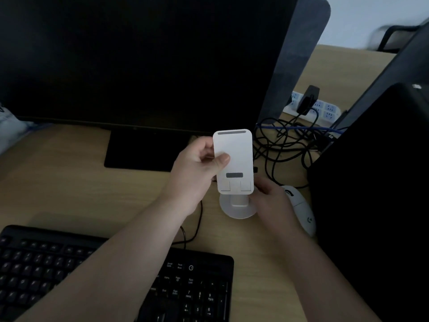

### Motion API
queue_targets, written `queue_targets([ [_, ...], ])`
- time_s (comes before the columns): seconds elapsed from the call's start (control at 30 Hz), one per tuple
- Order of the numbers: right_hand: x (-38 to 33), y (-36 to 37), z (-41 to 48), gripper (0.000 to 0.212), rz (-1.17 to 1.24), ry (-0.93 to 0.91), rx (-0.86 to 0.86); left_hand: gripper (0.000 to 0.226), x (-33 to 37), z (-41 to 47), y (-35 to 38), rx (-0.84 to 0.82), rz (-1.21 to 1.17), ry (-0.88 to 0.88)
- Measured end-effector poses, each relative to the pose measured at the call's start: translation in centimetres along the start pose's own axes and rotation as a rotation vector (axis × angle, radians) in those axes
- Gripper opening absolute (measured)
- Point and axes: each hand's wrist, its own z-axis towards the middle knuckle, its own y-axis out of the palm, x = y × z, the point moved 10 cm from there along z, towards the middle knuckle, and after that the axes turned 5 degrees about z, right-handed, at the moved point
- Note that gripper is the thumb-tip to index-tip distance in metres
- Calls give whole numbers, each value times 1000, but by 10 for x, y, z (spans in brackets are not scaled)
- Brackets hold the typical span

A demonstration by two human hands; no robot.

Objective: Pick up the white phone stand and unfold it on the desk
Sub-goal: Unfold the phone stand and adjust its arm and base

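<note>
The white phone stand (236, 156) is upright in the middle of the view, its flat back plate facing me with grey pads at top and near the bottom. Its round base sits low over the wooden desk (69, 187); whether it touches the desk I cannot tell. My left hand (199, 168) grips the plate's left edge, thumb pressed on its front. My right hand (271, 196) holds the stand at the lower right, by the base and neck, fingers partly hidden behind it.
A dark monitor (139, 61) stands behind the stand. A black keyboard (190, 284) lies near me. A white mouse (301, 210) sits right of my right hand. Tangled cables (285, 140) and a power strip (325, 110) lie at the back right, beside a black case (376, 182).
</note>
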Motion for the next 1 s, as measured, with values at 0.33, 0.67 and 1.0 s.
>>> queue_targets([
  [0.33, 2, 10, 6, 26, -118, -72, -58, 17, 4, 1, -5, 7, 73, 31],
  [0.67, -10, -25, 11, 27, -123, -113, 140, 22, 16, -3, -4, -2, 162, 88],
  [1.0, -42, -15, -17, 14, 88, -127, -29, 20, -10, -19, -2, 17, 214, -58],
])
